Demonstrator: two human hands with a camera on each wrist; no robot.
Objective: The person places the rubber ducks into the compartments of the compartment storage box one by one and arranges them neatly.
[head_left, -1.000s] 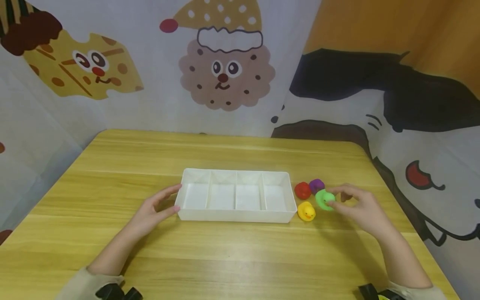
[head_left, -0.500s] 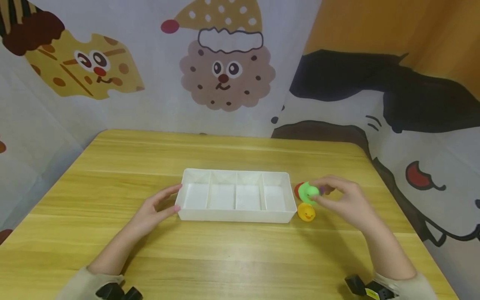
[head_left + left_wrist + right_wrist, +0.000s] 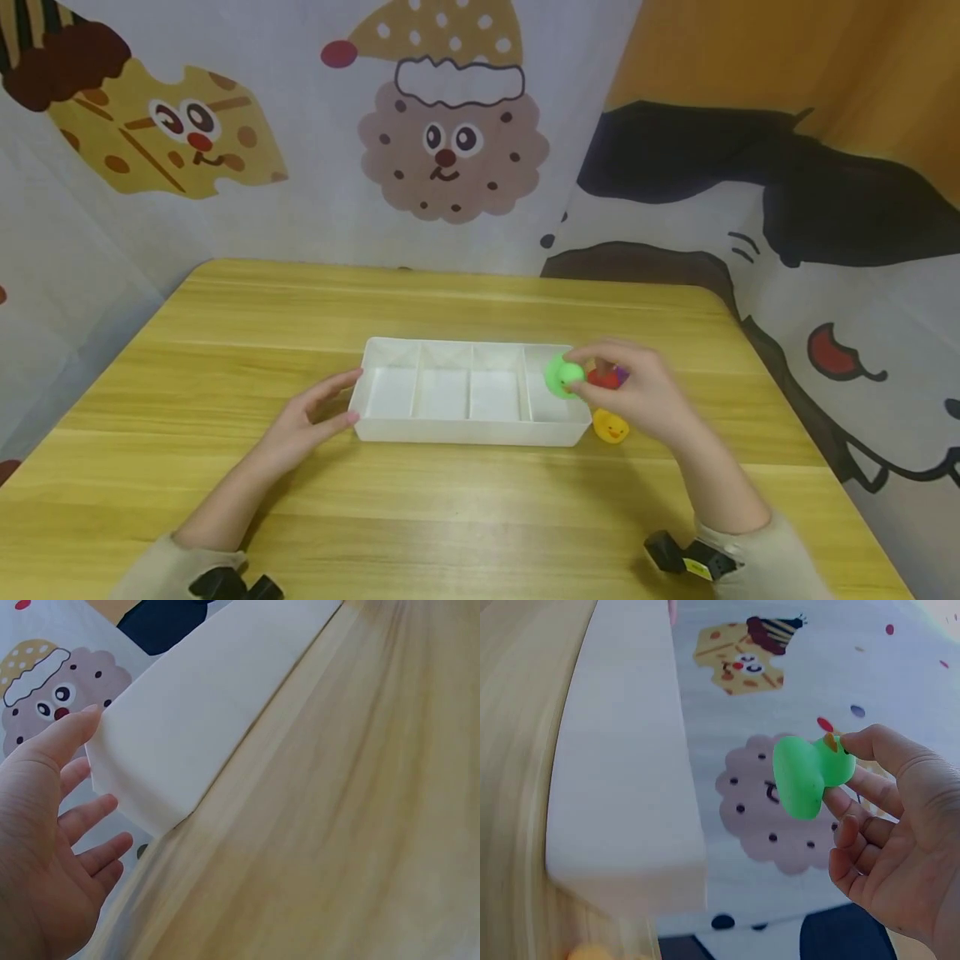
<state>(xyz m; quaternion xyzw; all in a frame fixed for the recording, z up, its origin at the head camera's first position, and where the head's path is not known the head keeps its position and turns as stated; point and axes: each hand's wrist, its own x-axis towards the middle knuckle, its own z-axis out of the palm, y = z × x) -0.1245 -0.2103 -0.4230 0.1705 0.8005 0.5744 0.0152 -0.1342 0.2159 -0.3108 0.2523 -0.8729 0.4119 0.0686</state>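
Observation:
A small green rubber duck [image 3: 568,375] is pinched between the thumb and fingertips of my right hand [image 3: 648,392]. In the head view it overlaps the rightmost compartment of a white tray [image 3: 472,432] with a row of several compartments; the right wrist view shows the duck [image 3: 802,776] above the tray's rim level. My left hand [image 3: 303,423] touches the tray's left end with thumb and fingertips, its other fingers loosely spread in the left wrist view. A yellow rubber duck [image 3: 611,426] sits just off the tray's right end. Behind the right fingers, a red toy [image 3: 602,379] and a purple toy [image 3: 622,374] are partly hidden.
The tray stands on a wood-grain table [image 3: 450,517]. Behind the table hangs a printed cloth [image 3: 300,225] with cartoon figures. Black devices are strapped at both sleeves [image 3: 757,558].
My right hand has carried the green duck leftward, from beside the loose toys, past the red one, to over the tray's right compartment. The left hand and tray have stayed put.

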